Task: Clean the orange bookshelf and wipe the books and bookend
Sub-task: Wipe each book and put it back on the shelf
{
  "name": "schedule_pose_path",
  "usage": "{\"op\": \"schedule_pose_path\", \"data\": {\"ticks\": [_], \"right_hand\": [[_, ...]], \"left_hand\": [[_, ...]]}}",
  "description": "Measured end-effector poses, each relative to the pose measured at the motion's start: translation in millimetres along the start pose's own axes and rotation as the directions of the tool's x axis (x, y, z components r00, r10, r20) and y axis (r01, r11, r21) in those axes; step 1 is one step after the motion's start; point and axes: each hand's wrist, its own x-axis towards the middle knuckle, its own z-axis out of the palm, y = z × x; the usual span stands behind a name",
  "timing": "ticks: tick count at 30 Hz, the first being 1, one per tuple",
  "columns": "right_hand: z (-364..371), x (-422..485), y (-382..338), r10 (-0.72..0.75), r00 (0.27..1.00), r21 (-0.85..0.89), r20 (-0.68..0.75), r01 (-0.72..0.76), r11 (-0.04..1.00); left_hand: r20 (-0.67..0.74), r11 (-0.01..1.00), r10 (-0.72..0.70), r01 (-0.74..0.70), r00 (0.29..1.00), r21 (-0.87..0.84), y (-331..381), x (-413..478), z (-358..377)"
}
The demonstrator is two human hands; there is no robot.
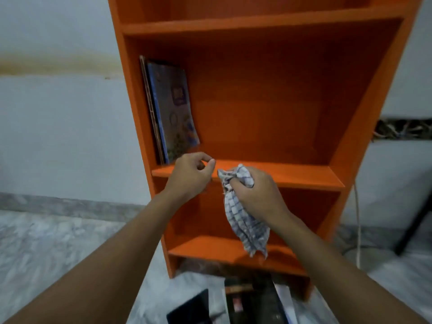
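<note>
Your two bare forearms come in from the bottom corners, and their elbows are cut off by the frame. Between them, on the marble floor, lies a dark stack (252,300) and beside it a flat dark thing (190,308). Both are blurred and cut by the lower edge, so I cannot tell what they are.

Your right hand (257,192) is clamped around a checked cloth (245,223); one end sticks out above the fist and the rest hangs down in front of the lower compartment. Your left hand (189,176) has the fingers curled, thumb tip close to the forefinger, with nothing visible in it. It is just in front of the middle board of the orange bookshelf (268,108), whose top is out of view. Thin books (174,108) lean against the left wall of the middle compartment; their covers are too blurred to read.
</note>
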Motion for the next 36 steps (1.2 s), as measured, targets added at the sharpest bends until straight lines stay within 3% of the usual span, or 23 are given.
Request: {"op": "schedule_pose_path", "data": {"ticks": [5, 9, 12, 17, 20, 22, 28, 30, 33, 36], "right_hand": [[-19, -76, 64, 0.138, 0.986, 0.047, 0.093, -0.142, 0.989], [-2, -134, 130, 0.259, 0.926, -0.039, 0.274, -0.258, 0.965], [17, -172, 169, 0.338, 0.893, -0.082, 0.296, -0.329, 0.941], [52, -229, 210, 0.460, 0.855, -0.149, 0.240, -0.436, 0.887], [66, -262, 236, 0.432, 0.850, -0.404, 0.301, -0.296, 0.865], [69, -278, 250, 0.424, 0.859, -0.521, 0.288, -0.230, 0.822], [77, -303, 263, 0.372, 0.896, -0.614, 0.244, -0.154, 0.774], [78, -305, 266, 0.320, 0.918, -0.571, 0.237, -0.135, 0.810], [78, -308, 263, 0.251, 0.897, -0.449, 0.364, -0.067, 0.891], [78, -308, 252, 0.152, 0.861, -0.344, 0.486, 0.028, 0.939]], "left_hand": [[0.138, 0.952, -0.250, 0.270, 0.958, -0.146, -3, -67, 70], [0.276, 0.900, -0.392, 0.428, 0.878, -0.079, -31, -126, 139], [0.394, 0.768, -0.611, 0.634, 0.686, 0.088, -70, -172, 186], [0.419, 0.446, -0.849, 0.862, 0.323, 0.240, -109, -239, 221], [0.426, 0.281, -0.884, 0.947, 0.192, 0.155, -126, -261, 235], [0.385, 0.263, -0.899, 0.960, 0.208, 0.096, -135, -267, 241], [0.245, 0.301, -0.922, 0.953, 0.301, -0.035, -133, -266, 245], [0.262, 0.298, -0.913, 0.950, 0.311, -0.091, -129, -263, 246], [0.377, 0.280, -0.869, 0.947, 0.320, -0.158, -129, -258, 250], [0.412, 0.384, -0.820, 0.915, 0.398, -0.119, -133, -258, 252]]}}
